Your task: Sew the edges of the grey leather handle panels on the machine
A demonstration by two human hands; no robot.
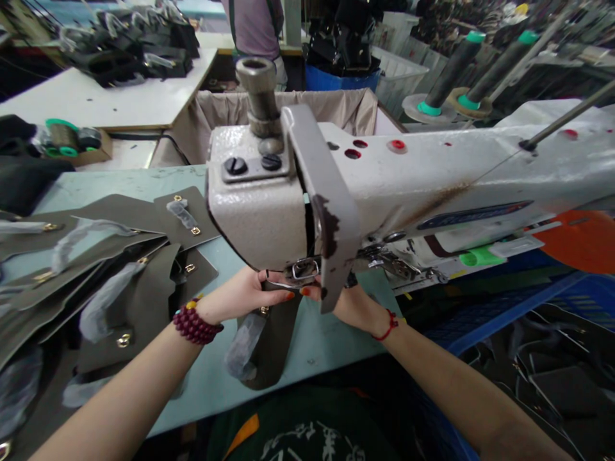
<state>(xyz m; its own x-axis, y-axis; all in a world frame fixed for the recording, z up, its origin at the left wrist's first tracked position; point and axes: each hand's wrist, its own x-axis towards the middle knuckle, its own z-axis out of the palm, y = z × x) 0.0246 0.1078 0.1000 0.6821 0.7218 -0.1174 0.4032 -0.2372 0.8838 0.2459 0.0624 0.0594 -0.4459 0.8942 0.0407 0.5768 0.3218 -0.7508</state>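
Note:
Both hands are under the head of a white sewing machine (259, 218). My left hand (250, 294), with a dark red bead bracelet at the wrist, pinches the upper edge of a dark grey-brown leather piece (276, 339). That piece hangs toward me and carries a plastic-wrapped strap (244, 346) with a gold fitting. My right hand (346, 304), a red string at its wrist, is partly hidden behind the machine's metal guard (331, 224); its thumb tip is at the right of the same edge. The needle area is largely hidden.
Similar leather pieces (144, 288) with wrapped straps lie piled at left on the pale green table (192, 410). A blue crate (500, 333) holding dark pieces is at lower right. Thread cones (451, 73) stand at upper right. Beyond the machine, a person (254, 29) stands near a cloth-lined bin (336, 105).

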